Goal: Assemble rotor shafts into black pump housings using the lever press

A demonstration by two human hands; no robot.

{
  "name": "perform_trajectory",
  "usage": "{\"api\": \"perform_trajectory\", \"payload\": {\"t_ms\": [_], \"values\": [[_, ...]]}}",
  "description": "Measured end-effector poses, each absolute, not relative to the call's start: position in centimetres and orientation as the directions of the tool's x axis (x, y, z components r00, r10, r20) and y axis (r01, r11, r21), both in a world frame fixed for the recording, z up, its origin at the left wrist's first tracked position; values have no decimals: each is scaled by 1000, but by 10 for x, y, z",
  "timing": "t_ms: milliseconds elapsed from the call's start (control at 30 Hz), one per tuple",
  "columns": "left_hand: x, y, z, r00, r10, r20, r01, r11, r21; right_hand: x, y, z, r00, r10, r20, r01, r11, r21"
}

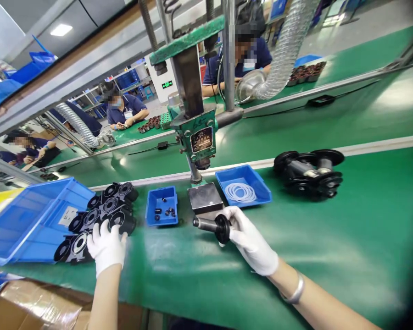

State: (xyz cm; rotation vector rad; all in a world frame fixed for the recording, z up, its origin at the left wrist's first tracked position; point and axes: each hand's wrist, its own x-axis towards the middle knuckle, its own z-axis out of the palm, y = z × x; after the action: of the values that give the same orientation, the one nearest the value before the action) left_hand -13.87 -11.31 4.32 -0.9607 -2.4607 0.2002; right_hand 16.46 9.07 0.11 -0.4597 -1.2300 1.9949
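Observation:
My left hand (107, 246), in a white glove, rests with spread fingers at the near edge of a group of black round housings (91, 219). Whether it grips one of them is hard to tell. Gloved in white too, my right hand (249, 239) is closed on a black flange with a metal shaft (209, 224), the shaft pointing left. That part is just in front of the square metal block (205, 197) of a green press (198, 130). A small blue tray (161, 222) with several small black pieces stands left of the block.
Right of the press, a blue tray (265, 197) holds white rings. Several black flanged parts with metal shafts (309, 172) lie farther right. A large blue bin (37, 220) stands at the left, a cardboard box (37, 307) below it. Other people work across the green bench (330, 243).

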Motion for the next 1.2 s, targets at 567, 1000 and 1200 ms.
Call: {"api": "perform_trajectory", "payload": {"t_ms": [567, 1000, 1200], "values": [[4, -68, 46, 23, 982, -188, 999, -18, 29, 189, 84, 28, -550, 800, 242, -538, -118, -834], [25, -53, 31, -395, 902, 176, 538, 72, 840, 233, 62, 27, -441, 839, 319, -505, 62, -861], [37, -57, 19, -682, 728, 72, -102, -193, 976, 232, 40, 21, -478, 785, 394, -256, 304, -918]]}}
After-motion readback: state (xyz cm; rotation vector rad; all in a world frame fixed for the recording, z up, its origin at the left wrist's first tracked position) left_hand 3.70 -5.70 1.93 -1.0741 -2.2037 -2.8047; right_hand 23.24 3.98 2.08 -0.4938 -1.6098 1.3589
